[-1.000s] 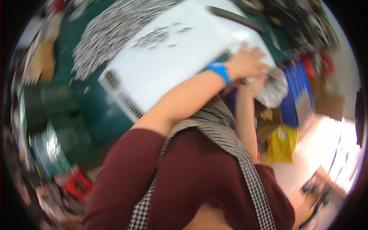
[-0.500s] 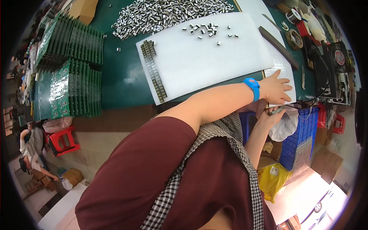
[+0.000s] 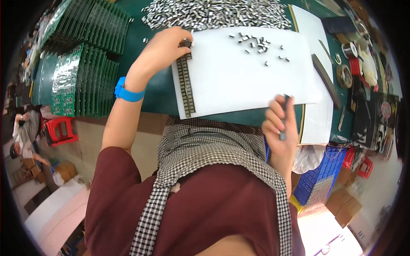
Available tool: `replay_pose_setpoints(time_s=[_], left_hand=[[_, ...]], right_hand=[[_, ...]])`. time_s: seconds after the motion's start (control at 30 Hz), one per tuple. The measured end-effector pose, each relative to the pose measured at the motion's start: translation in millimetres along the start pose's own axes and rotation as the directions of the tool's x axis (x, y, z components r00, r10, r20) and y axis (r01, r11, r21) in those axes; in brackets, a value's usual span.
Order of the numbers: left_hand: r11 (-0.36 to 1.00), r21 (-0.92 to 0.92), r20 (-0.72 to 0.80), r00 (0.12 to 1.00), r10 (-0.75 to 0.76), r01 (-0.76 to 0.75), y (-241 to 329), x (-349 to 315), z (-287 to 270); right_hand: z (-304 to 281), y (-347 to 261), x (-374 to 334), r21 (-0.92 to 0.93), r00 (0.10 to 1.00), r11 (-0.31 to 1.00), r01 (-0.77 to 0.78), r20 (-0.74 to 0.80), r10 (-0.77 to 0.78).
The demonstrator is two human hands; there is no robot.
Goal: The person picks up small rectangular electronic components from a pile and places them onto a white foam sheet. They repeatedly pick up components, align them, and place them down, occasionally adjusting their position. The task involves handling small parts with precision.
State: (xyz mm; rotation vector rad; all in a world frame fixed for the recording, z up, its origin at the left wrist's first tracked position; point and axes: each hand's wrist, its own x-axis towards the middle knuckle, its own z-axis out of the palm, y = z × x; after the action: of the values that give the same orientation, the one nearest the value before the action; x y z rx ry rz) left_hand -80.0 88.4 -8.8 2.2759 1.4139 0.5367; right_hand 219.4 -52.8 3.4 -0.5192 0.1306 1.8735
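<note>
My left hand [image 3: 168, 48], with a blue wristband [image 3: 129, 90], is at the top of a row of small dark rectangular components [image 3: 185, 85]. Thumb and fingers close around a few dark pieces at that end; part of them is hidden. The row runs down the left edge of a white foam sheet [image 3: 243, 81]. Over the sheet's lower right corner, my right hand [image 3: 279, 123] is wrapped round a slim grey bar-like tool [image 3: 283, 123], slightly blurred. Loose small silver-and-black components [image 3: 256, 44] lie scattered on the sheet, away from both hands.
A large heap of similar components [image 3: 218, 15] covers the far table. Green circuit boards [image 3: 81, 81] stand in stacked rows at left. At right are a white board [image 3: 316, 121], a dark grey bar [image 3: 326, 81], a solder spool [image 3: 350, 50] and a tape roll [image 3: 344, 76].
My left hand has swung from the white board at right to the top of the component row. My right hand has risen from below the table edge with the grey tool.
</note>
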Motion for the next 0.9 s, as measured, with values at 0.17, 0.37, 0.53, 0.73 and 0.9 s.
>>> replay_pose_setpoints(time_s=[0.17, 0.37, 0.53, 0.73, 0.9], left_hand=[[1.0, -0.022, -0.007, 1.0, -0.015, 0.015, 4, 4, 14], [0.984, 0.177, -0.46, 0.885, 0.066, 0.019, -27, 22, 15], [0.99, 0.137, -0.065, 0.998, -0.014, 0.023, 27, -27, 13], [0.692, 0.721, 0.049, 0.999, 0.002, -0.037, 55, -26, 48], [0.862, 0.482, 0.059, 0.987, 0.15, -0.159, 46, -24, 14]], right_hand=[[26, 31, 67, -0.171, 0.969, 0.957, -0.235, 0.035, 0.244], [31, 34, 99, -0.569, 0.983, 0.807, -0.157, -0.014, 0.182], [33, 19, 113, -0.588, 0.974, 0.778, -0.223, -0.101, 0.202], [35, 19, 125, -0.604, 0.987, 0.783, -0.15, -0.048, 0.152], [31, 26, 117, -0.799, 0.995, 0.596, 0.087, 0.1, -0.01]])
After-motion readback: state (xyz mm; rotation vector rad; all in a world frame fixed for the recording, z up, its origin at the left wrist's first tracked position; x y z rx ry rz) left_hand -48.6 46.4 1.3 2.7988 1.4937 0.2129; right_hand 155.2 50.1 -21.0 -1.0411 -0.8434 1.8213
